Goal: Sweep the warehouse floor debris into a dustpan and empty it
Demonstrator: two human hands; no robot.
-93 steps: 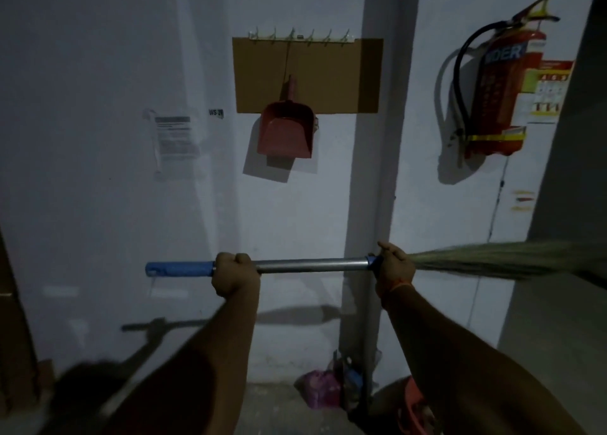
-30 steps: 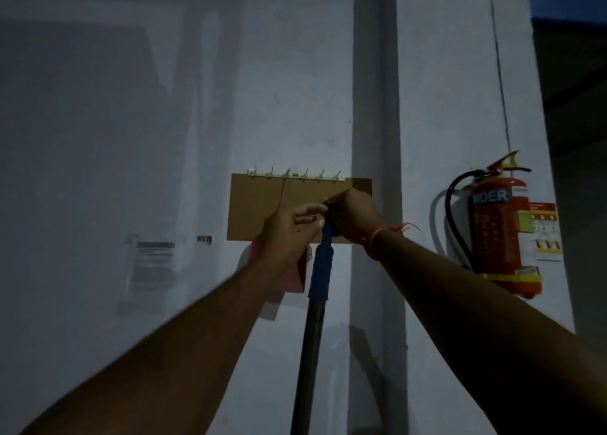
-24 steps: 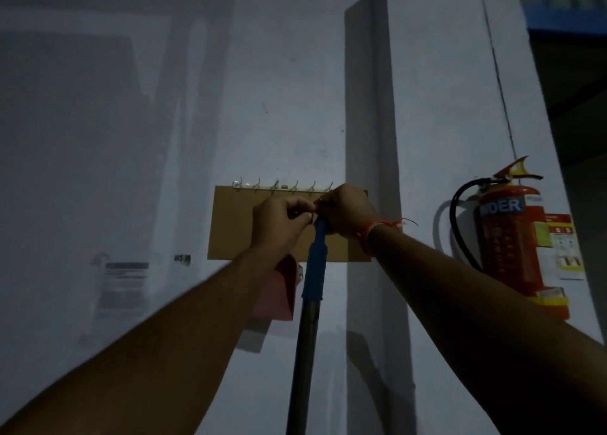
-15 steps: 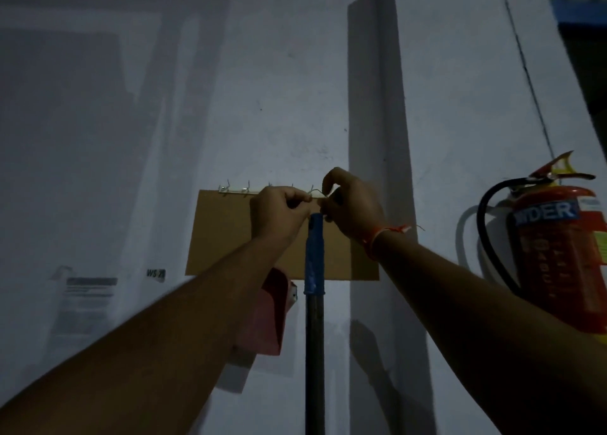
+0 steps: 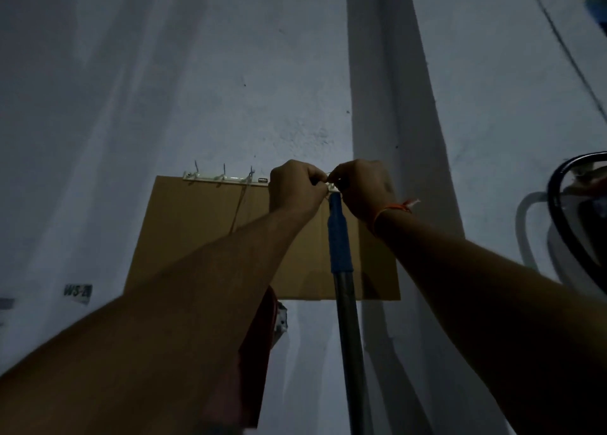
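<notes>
Hands (image 5: 328, 188) raised, apparently pinching broom (image 5: 340, 237)

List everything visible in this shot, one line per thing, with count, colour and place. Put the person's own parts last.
broom: 1, blue grip over grey pole, hanging upright at centre, top end at the hook rail
hook rail: 1, pale metal, on the wall along the board's top edge; three hooks show left of the hands
board: 1, brown, flat on the wall behind the broom
dustpan: 1, red, below the board, mostly hidden by the left forearm
label: 1, pale with dark print, wall at lower left
hose: 1, black, curved, right edge
left hand: 1, fingers curled, at the broom's top by the rail
right hand: 1, orange thread at the wrist, pinching at the broom's top
</notes>
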